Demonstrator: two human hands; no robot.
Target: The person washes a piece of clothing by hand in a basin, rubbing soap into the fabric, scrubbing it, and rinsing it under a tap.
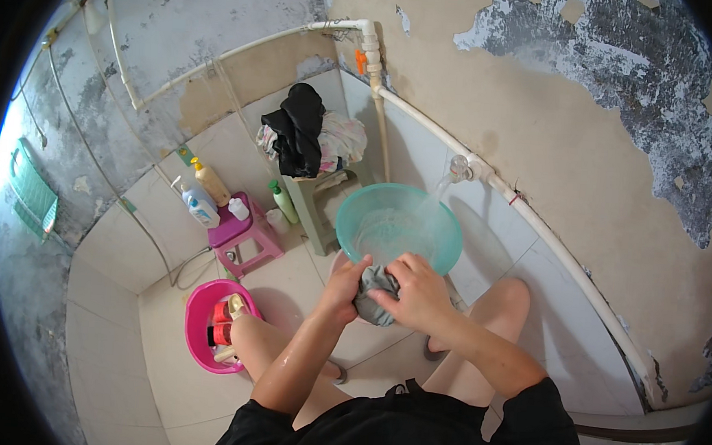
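A wet grey-green cloth (pixel 375 300) is bunched between my two hands, just past the near rim of a teal plastic basin (pixel 345 222). My left hand (pixel 345 286) grips its left side, and my right hand (pixel 416 290) holds it from the right with the thumb laid across it. Water (pixel 437 194) runs from a wall tap (pixel 461 168) into the basin, where more water stands. Part of a pink container (pixel 338 261) shows under the basin; the rest is hidden.
Clothes (pixel 303 133) lie piled on a grey-green stool (pixel 307 213) behind the basin. A purple-topped pink stool (pixel 230 227) holds several pump bottles. A pink tub (pixel 193 335) with shoes stands beside my left knee. A white pipe (pixel 551 231) runs along the right wall.
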